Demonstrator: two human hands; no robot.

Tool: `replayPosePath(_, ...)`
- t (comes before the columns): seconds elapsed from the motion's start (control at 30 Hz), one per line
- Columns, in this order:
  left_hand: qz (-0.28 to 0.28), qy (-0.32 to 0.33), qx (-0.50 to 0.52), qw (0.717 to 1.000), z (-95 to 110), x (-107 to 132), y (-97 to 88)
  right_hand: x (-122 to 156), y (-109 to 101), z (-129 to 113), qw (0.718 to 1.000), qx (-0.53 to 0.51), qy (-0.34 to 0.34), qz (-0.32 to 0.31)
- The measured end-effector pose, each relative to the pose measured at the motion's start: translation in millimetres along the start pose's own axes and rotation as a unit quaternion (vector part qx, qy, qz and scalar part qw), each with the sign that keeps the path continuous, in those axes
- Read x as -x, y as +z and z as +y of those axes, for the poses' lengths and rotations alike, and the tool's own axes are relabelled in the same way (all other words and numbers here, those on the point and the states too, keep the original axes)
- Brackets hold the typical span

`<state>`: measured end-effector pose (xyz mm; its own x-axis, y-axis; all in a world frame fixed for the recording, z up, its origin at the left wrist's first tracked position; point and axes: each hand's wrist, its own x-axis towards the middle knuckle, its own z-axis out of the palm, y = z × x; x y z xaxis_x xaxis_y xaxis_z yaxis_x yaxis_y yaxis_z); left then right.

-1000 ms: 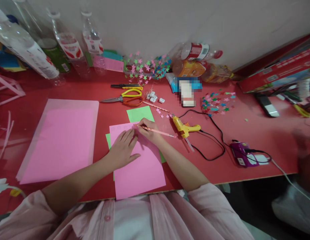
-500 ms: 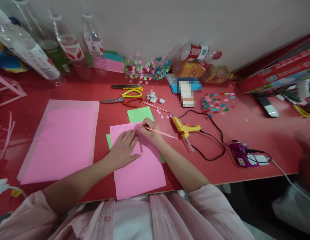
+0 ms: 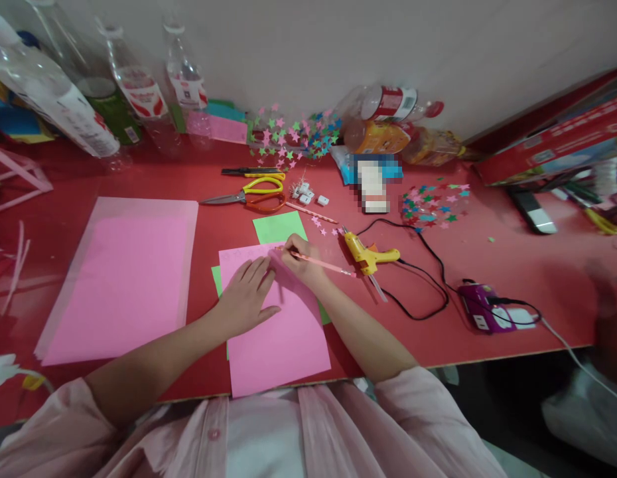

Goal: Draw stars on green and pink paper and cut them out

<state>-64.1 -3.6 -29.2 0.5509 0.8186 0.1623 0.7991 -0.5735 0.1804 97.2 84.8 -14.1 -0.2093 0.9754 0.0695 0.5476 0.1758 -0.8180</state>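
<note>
- Head cam on the person, looks fwd & down over the shirt front (image 3: 259, 438) onto the red tabletop (image 3: 487, 265).
- Faces the wall (image 3: 338, 40) behind the tabletop's far edge.
- Close: left hand (image 3: 243, 295) & right hand (image 3: 301, 262) sit mid-frame; wide lens, sides bend.

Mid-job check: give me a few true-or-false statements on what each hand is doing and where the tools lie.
1. The right hand grips a pink pencil with its tip on the small pink sheet. True.
2. The left hand is raised clear of that sheet. False: it lies flat on it, fingers spread.
3. The yellow glue gun lies on the table just right of the right hand. True.
4. The scissors are in the left hand. False: they lie untouched on the table, beyond the green sheet.
</note>
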Motion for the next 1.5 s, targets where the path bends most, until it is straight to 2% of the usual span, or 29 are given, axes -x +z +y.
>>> replayPosePath(0.4,-0.003,0.004,0.008,1.0,-0.4,0.1,1.2,0.6,0.1,7.8,0.996,0.009,-0.072,-0.052)
replayPosePath(0.87,-0.002,0.008,0.015,1.0,-1.1,-0.7,-0.1,2.5,-1.3,5.1,0.994,-0.011,-0.066,-0.084)
replayPosePath(1.0,-0.002,0.003,0.009,1.0,-0.7,0.3,1.1,1.7,-3.0,2.4,0.995,-0.064,-0.045,-0.058)
replayPosePath(1.17,-0.008,-0.004,0.006,1.0,-0.2,0.5,0.3,-0.5,-12.3,6.4,0.977,-0.208,0.044,-0.012)
replayPosePath(1.37,-0.029,-0.001,0.015,0.999,-0.7,-1.1,-2.0,-3.1,-17.0,23.0,0.985,-0.167,-0.014,-0.039)
replayPosePath(1.5,-0.03,0.01,0.029,0.999,-1.5,-1.2,0.3,-5.7,-15.9,26.2,0.991,-0.134,-0.01,-0.027)
